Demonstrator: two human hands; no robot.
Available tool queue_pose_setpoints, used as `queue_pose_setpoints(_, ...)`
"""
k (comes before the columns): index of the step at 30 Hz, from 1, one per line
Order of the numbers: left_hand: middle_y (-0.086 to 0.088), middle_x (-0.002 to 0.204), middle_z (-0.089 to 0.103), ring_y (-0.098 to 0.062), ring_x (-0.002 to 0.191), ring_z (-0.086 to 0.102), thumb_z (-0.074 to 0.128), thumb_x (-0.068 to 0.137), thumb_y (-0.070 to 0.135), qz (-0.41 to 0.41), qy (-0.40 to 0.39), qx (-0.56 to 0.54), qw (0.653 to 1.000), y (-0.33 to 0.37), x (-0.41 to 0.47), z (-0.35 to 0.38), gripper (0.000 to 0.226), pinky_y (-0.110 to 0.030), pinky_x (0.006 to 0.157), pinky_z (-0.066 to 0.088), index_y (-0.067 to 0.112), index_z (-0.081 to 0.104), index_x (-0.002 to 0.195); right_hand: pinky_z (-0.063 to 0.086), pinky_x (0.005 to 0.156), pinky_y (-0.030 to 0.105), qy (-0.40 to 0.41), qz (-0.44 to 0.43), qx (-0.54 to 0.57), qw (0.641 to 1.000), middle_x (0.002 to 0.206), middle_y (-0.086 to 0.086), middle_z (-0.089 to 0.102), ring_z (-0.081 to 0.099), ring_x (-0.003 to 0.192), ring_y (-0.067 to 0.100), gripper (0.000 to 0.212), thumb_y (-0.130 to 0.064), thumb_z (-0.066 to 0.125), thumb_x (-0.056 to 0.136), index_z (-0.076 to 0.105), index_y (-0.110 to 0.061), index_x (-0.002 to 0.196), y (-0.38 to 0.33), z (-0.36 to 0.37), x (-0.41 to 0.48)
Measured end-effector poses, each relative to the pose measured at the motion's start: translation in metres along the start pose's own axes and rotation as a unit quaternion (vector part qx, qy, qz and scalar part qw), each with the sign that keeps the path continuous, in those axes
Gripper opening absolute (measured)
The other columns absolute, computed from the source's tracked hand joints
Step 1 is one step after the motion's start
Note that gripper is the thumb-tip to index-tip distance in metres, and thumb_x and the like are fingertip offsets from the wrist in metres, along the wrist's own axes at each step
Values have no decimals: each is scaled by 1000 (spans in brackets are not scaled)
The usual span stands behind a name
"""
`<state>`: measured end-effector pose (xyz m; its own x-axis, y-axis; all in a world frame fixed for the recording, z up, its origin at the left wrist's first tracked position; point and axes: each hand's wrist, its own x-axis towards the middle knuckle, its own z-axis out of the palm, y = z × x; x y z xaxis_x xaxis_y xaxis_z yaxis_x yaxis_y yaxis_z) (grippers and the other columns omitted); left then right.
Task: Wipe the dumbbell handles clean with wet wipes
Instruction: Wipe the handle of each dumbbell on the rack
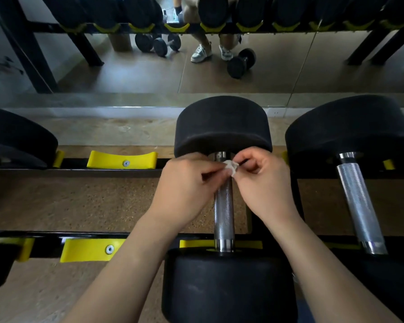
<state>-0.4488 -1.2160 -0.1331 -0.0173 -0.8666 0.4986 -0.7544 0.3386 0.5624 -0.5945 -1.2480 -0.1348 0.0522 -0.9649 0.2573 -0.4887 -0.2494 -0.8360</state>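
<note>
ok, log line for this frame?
left hand: pinches wipe | right hand: pinches wipe | wipe: crumpled, over handle far end | dumbbell: on rack

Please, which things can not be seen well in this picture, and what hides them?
1. Head view: wet wipe, mostly hidden by the fingers of the left hand and right hand pinching it; only a white scrap shows.
2. Head view: far end of the middle dumbbell handle, covered by both hands.
3. Head view: left dumbbell, cut off by the left edge.

Three dumbbells [224, 213] [357, 201] [14, 141] on the near rack [103, 235], two hands [187, 190] [264, 192], one wipe [231, 166].
</note>
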Motion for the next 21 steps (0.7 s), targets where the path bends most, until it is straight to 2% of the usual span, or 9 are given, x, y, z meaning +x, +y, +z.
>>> queue_pose_setpoints(4, 5, 80, 68, -11, 72, 64, 63, 82, 30, 25, 19, 54, 998, 6, 8, 7, 18, -29, 60, 51, 23, 79, 86, 47, 67, 8, -28, -48, -83, 995, 88, -13, 67, 62, 79, 1, 12, -18, 67, 86, 74, -23, 93, -7, -14, -5)
queue_pose_setpoints(6, 4, 78, 69, -11, 70, 63, 68, 77, 25, 4, 13, 32, 999, 5, 5, 4, 14, -30, 63, 49, 22, 79, 84, 51, 73, 10, -55, -72, -78, 993, 93, -14, 67, 62, 82, -1, 23, -20, 70, 84, 71, -24, 106, -11, -17, -5)
queue_pose_setpoints(7, 7, 75, 68, -7, 68, 61, 72, 74, 23, -8, -4, 21, 1000, 4, 5, 1, 12, -26, 64, 47, 23, 79, 84, 52, 74, 12, -77, -76, -72, 992, 92, -14, 67, 63, 82, -2, 28, -19, 72, 83, 70, -26, 110, -12, -18, -5)
queue_pose_setpoints(9, 16, 71, 62, -4, 65, 57, 79, 73, 20, -28, -64, 14, 997, 5, 5, -6, 11, -11, 62, 42, 25, 79, 83, 53, 71, 13, -121, -67, -59, 989, 87, -15, 67, 64, 79, -2, 26, -17, 75, 81, 72, -28, 104, -11, -19, -5)
queue_pose_setpoints(11, 15, 72, 63, -2, 65, 57, 83, 71, 20, -38, -94, 21, 995, 8, 7, -8, 11, -7, 64, 40, 25, 79, 79, 50, 68, 8, -137, -49, -42, 989, 81, -18, 67, 64, 78, -5, 18, -17, 77, 79, 74, -27, 94, -10, -22, -6)
queue_pose_setpoints(14, 14, 70, 63, -3, 64, 58, 85, 68, 27, -72, -55, 23, 996, 10, 6, -9, 11, -11, 61, 42, 27, 74, 71, 44, 66, 4, -129, -42, -50, 990, 73, -22, 63, 59, 79, -10, 11, -20, 77, 80, 75, -27, 88, -11, -23, -7)
queue_pose_setpoints(17, 9, 57, 62, -5, 57, 60, 80, 71, 45, -186, -84, 50, 978, 8, -5, -12, 30, -26, 57, 50, 25, 60, 62, 44, 60, 9, -114, -59, -126, 984, 68, -23, 60, 59, 72, -4, 2, -30, 75, 82, 73, -29, 81, -17, -21, -5)
queue_pose_setpoints(19, 8, 57, 65, -6, 57, 62, 79, 73, 44, -222, -112, 14, 968, 8, -11, -14, 28, -30, 59, 53, 24, 63, 61, 46, 61, 12, -100, -68, -178, 977, 70, -19, 61, 60, 67, 1, 5, -30, 72, 85, 72, -27, 81, -21, -17, -7)
queue_pose_setpoints(21, 10, 64, 69, -3, 63, 64, 81, 74, 33, -231, -120, -35, 965, 6, -12, -15, 14, -27, 64, 54, 25, 71, 67, 51, 63, 19, -97, -81, -207, 970, 76, -13, 66, 62, 69, 4, 9, -29, 67, 88, 71, -23, 84, -26, -16, -9)
